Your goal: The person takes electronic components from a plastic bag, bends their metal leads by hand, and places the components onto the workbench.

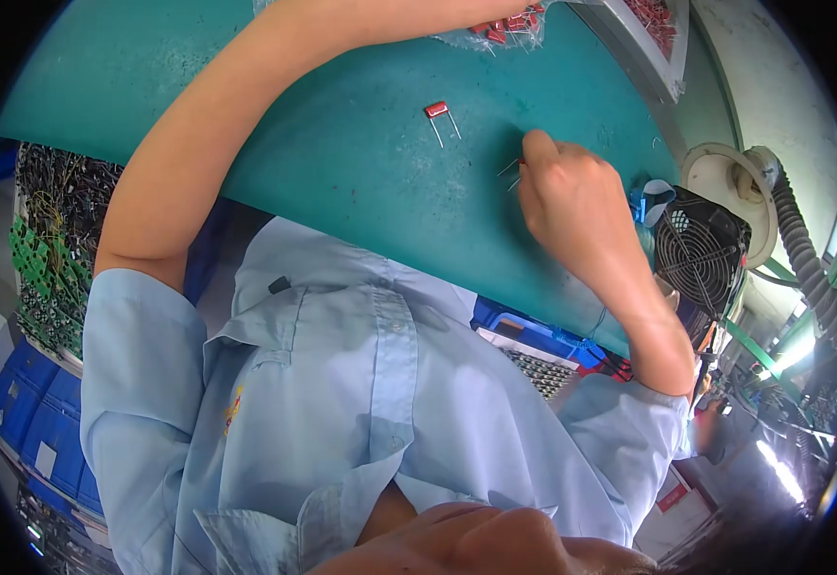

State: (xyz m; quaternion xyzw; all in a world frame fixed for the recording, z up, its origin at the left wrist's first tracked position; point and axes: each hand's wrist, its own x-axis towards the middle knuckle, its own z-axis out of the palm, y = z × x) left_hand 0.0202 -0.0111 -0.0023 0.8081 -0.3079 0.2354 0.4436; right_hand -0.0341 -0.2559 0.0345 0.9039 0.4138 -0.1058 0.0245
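Note:
On the green mat (342,182) lies a red film capacitor (437,109) with two long straight wire leads pointing toward me. To its right, my right hand (572,187) is closed, knuckles up, just over the mat. Two thin metal leads (509,171) poke out from its fingertips. They look like a capacitor's leads, but the body is hidden in the fingers. My left arm (246,86) reaches across to the top edge, where my left hand (500,6) is mostly cut off beside a clear plastic bag of red capacitors (505,33). Its fingers cannot be made out.
A tray with more red parts (656,21) stands at the upper right. Right of the mat are a black fan (697,251) and a round hood on a ribbed hose (802,230). At left are circuit boards (49,249) and blue bins (40,402). A blue crate (524,331) sits below the mat's edge.

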